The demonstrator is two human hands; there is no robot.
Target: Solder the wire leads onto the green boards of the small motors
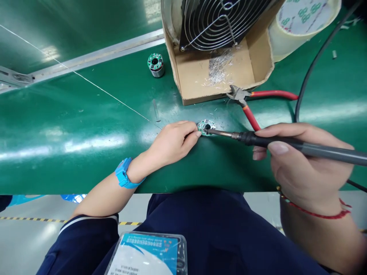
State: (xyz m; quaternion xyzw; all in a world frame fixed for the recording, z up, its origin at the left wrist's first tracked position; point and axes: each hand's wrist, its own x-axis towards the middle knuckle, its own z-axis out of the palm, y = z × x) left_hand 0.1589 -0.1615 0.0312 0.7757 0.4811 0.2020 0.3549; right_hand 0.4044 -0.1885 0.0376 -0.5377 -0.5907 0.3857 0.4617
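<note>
My left hand (178, 142), with a blue strap on its wrist, pinches the left edge of a small round green circuit board (203, 125) with a dark centre. In my right hand (304, 164) is a soldering iron (286, 143) with a black and grey handle, held like a pen. Its metal tip points left and meets the board near the centre; whether it touches a particular pad is too small to tell. What lies beneath the board is hidden. Red-handled cutters (252, 96) lie with open jaws behind the iron, against the box edge.
A cardboard box (186, 91) with many cut wire bits and a fan (220, 23) stands at the back. Left of it is a round part (155, 65) topped by a green board. A tape roll (304, 23) and black cable (315, 61) are at right.
</note>
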